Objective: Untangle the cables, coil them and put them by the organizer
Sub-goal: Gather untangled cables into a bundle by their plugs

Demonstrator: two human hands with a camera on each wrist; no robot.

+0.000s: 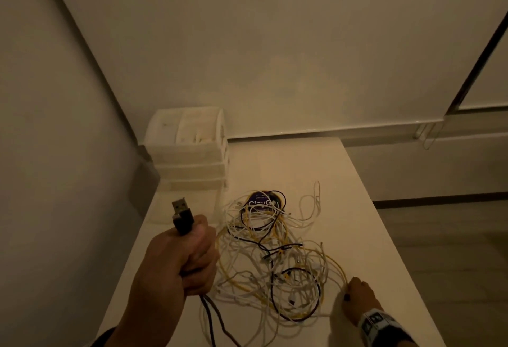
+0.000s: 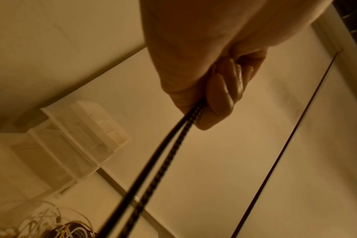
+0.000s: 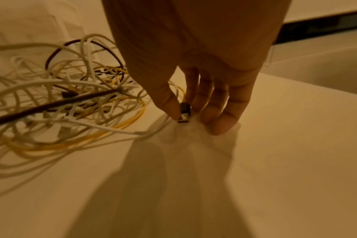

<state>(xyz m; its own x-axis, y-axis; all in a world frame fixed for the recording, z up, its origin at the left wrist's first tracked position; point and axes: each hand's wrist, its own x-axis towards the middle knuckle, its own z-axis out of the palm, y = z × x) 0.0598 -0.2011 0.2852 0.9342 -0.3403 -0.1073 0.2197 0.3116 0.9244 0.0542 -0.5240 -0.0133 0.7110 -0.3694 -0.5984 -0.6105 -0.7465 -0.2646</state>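
Note:
My left hand (image 1: pixel 192 253) is raised over the table's left side and grips a doubled black braided cable (image 1: pixel 211 316). Its two USB plugs (image 1: pixel 182 216) stick up out of the fist. The left wrist view shows the fingers (image 2: pixel 220 95) curled round both strands (image 2: pixel 163 153). A tangle of white, yellow and black cables (image 1: pixel 275 258) lies mid-table. At the tangle's right edge my right hand (image 1: pixel 357 297) is down on the table. In the right wrist view its thumb and forefinger (image 3: pixel 194 117) pinch a small black plug (image 3: pixel 184 111). The white drawer organizer (image 1: pixel 189 148) stands at the back left.
A round purple-labelled item (image 1: pixel 261 201) lies under the far part of the tangle. The white table (image 1: pixel 357 209) ends close to the right of my right hand, with floor beyond. Walls close in at the left and back.

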